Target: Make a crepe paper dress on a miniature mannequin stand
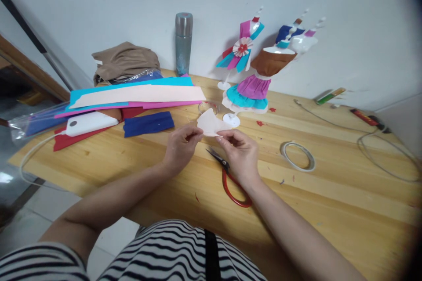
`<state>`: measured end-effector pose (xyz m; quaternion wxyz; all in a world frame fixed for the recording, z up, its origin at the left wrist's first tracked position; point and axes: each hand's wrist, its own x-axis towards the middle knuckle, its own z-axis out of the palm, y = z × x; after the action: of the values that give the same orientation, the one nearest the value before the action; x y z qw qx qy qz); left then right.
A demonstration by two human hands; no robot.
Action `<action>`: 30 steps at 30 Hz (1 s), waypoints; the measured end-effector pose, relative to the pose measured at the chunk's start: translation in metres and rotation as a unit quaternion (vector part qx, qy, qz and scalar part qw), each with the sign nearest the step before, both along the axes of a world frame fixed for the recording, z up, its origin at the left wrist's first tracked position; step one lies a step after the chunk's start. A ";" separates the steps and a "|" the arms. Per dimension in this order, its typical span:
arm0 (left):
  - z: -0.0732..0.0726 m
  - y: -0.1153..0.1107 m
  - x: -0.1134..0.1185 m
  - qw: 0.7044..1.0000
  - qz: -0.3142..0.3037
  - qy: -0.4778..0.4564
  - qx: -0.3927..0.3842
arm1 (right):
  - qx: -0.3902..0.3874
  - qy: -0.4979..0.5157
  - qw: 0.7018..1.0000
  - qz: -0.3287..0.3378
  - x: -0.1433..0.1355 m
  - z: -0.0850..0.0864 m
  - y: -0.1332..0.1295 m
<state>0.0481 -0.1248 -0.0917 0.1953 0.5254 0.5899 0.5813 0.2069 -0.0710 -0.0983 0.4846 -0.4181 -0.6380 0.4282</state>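
Note:
Between my two hands I hold a small piece of pale pink crepe paper [211, 123] just above the wooden table. My left hand [183, 145] pinches its lower left corner between thumb and fingertips. At the lower right edge, my right hand [240, 151] pinches the same piece. Red-handled scissors [225, 164] lie on the table beneath and beside my right hand, their blades pointing away to the left. Left of my left hand lies a folded strip of dark blue crepe paper [149, 124].
Small mannequin stands in paper outfits [253, 88] rise behind my hands. Crepe paper sheets [135, 95], a white power bank [89, 124] and a brown cloth [127, 61] lie at left. A flask [183, 46] stands by the wall. Right are a tape roll [298, 156] and a cable [365, 149].

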 end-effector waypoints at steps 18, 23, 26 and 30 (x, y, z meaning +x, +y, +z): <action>0.025 -0.003 0.010 0.934 -0.059 -0.333 -0.120 | -0.074 0.094 0.993 0.002 -0.003 0.010 -0.004; 0.028 -0.004 0.008 0.909 -0.109 -0.372 -0.154 | -0.072 0.121 0.990 0.013 -0.004 0.010 -0.004; 0.026 -0.003 0.006 0.911 -0.113 -0.371 -0.140 | -0.085 0.130 0.988 0.024 -0.003 0.009 -0.004; 0.027 -0.004 0.005 0.930 -0.090 -0.337 -0.119 | -0.093 0.122 0.988 0.030 -0.002 0.010 -0.003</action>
<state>0.0527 -0.1285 -0.0648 0.4948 0.3226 0.5044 0.6298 0.2047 -0.0737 -0.0881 0.5047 -0.3866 -0.5437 0.5479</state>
